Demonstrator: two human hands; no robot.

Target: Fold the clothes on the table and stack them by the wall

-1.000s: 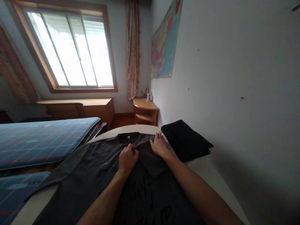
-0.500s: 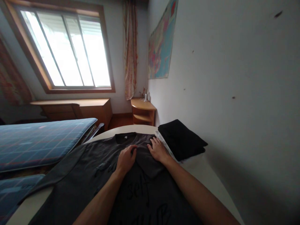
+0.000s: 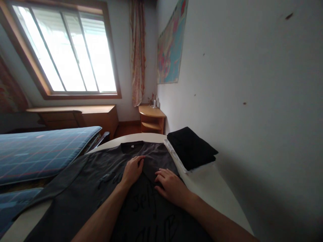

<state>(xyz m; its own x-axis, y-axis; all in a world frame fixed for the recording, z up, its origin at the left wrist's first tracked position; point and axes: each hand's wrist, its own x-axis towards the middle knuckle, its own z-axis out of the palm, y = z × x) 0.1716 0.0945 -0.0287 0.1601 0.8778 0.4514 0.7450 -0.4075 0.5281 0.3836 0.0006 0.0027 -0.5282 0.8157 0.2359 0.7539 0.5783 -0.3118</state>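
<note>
A dark grey T-shirt (image 3: 78, 181) with black lettering is spread out over a pale round-edged table, its neckline at the far side and a small white label inside the collar. My left hand (image 3: 132, 169) lies on the upper chest just below the collar, fingers stretched to the right and the thumb beside them. To its right, my right hand (image 3: 173, 186) rests palm down on the shirt with fingers spread. The right side of the shirt looks folded inward under my hands. My forearms cover part of the lettering.
Folded black cloth (image 3: 190, 148) sits on white material at the table's right, close to the wall. The pale table (image 3: 222, 195) curves on the right. Blue checked mattresses (image 3: 50, 151) stand at left. Behind are a corner shelf (image 3: 152, 112), desk (image 3: 101, 112) and window.
My right hand has moved from the shirt's right shoulder edge back toward me, onto the chest. My left hand stays near the collar. The view has shifted slightly.
</note>
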